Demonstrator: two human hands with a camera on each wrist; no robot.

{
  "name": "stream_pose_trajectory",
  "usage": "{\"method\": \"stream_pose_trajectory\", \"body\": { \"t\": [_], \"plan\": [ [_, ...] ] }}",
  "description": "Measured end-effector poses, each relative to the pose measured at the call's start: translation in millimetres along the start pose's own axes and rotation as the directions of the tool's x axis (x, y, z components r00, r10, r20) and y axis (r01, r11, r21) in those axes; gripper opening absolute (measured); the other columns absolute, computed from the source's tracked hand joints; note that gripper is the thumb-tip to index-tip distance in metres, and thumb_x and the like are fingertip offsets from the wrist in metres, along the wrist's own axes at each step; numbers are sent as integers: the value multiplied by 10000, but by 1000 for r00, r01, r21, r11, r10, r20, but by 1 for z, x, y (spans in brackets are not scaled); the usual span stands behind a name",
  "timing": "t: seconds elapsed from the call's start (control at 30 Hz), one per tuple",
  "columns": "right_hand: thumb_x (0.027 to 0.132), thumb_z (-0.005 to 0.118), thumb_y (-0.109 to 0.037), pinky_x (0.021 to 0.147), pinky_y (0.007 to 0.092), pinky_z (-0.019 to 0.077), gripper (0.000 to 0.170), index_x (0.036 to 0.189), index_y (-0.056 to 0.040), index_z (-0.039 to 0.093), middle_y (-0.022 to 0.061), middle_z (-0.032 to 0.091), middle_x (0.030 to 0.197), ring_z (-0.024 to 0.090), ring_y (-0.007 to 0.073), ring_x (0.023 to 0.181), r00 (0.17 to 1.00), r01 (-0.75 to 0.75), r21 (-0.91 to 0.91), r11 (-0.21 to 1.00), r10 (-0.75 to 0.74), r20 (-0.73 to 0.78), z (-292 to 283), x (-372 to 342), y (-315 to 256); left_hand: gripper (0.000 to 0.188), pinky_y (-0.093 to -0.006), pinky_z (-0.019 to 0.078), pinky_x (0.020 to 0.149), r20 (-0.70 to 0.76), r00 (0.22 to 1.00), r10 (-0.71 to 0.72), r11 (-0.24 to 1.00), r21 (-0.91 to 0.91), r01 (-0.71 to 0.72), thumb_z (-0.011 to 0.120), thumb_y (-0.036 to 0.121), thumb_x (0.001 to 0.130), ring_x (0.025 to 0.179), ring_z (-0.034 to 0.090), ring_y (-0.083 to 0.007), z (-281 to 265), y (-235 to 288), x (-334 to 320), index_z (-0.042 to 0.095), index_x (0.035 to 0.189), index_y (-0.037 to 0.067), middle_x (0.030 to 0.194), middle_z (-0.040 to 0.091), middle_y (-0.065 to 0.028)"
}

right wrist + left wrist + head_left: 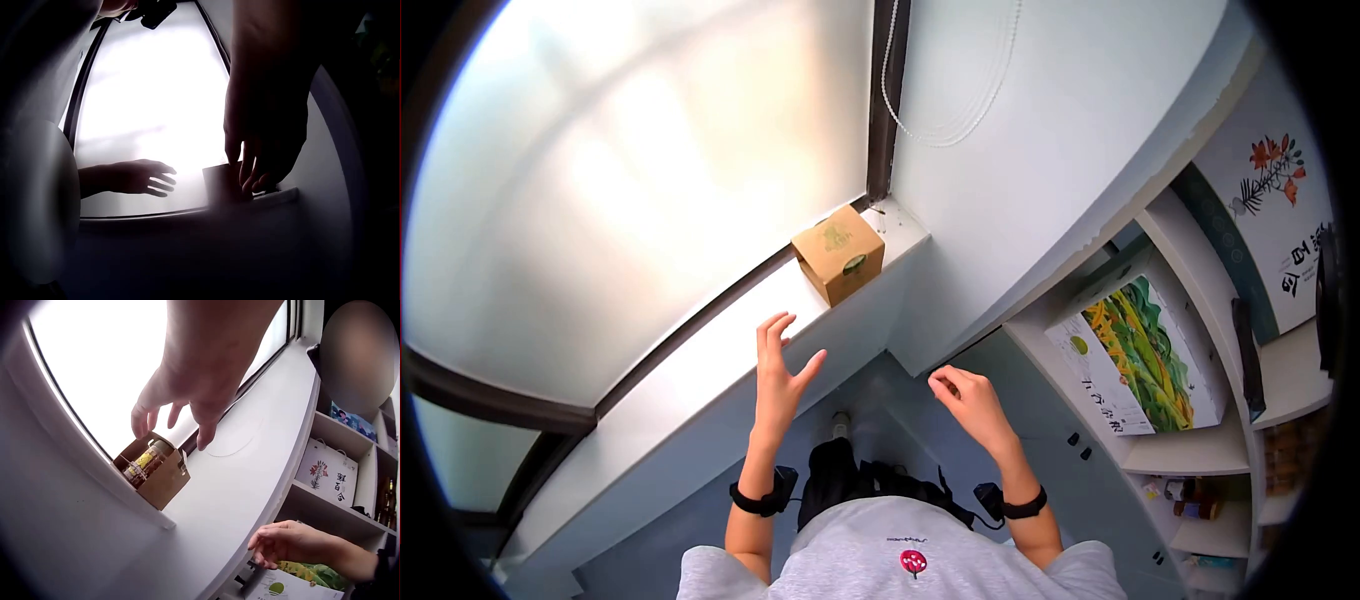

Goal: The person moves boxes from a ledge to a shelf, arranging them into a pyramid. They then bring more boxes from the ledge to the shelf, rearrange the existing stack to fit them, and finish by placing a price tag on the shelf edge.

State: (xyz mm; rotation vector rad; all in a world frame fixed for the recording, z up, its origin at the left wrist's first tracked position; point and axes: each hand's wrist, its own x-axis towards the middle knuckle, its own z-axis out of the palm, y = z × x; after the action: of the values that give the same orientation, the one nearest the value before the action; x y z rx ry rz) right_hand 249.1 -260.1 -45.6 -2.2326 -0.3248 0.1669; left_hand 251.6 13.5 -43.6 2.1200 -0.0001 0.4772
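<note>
Brown cardboard box with green print on its top [837, 255] sits at the far right end of a narrow white windowsill [690, 420], beside a frosted window [650, 190]. The head view shows that printed top and, in the side facing right, an oval cut-out; only the left wrist view looks into the box, where a jar-like cylinder with a yellow label [147, 464] lies. Nearer than the box, the left hand [778, 375] has a wide grip, fingers and thumb spread around nothing; the head view shows it apart from the box, though its fingers overlap the box in the left wrist view. The right hand [972, 400], well right of the box, has a narrow, loosely curled grip with nothing visible in it. Backlight turns the right wrist view nearly to silhouette, and the cylinder is partly hidden by cardboard. The box's near corner reaches the sill's near edge; the sill runs on leftward, while a smooth white wall [1020, 130] bounds its right end.
</note>
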Motion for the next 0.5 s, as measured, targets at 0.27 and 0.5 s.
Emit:
{"method": "stream_pose_trajectory", "body": {
  "t": [0.27,0.5],
  "plan": [
    [834,696,-217,644,279,494,337,1098,-48,573,60,554,1016,546,150,878,943,119,245,962,-32,-332,36,136,-38,276,-317,495,802,133,978,-158,895,-400,199,700,95,805,927,576,-186,24,-30,60,555,1021,4,1000,563,-86],
    [809,719,-294,718,290,478,431,1114,-37,556,69,532,1035,508,179,942,958,49,258,965,28,-284,53,176,-37,480,-346,465,874,169,968,-184,883,-405,239,742,134,770,1073,508,-227,33,-38,88,461,1131,-12,1163,471,-141]
  ]
}}
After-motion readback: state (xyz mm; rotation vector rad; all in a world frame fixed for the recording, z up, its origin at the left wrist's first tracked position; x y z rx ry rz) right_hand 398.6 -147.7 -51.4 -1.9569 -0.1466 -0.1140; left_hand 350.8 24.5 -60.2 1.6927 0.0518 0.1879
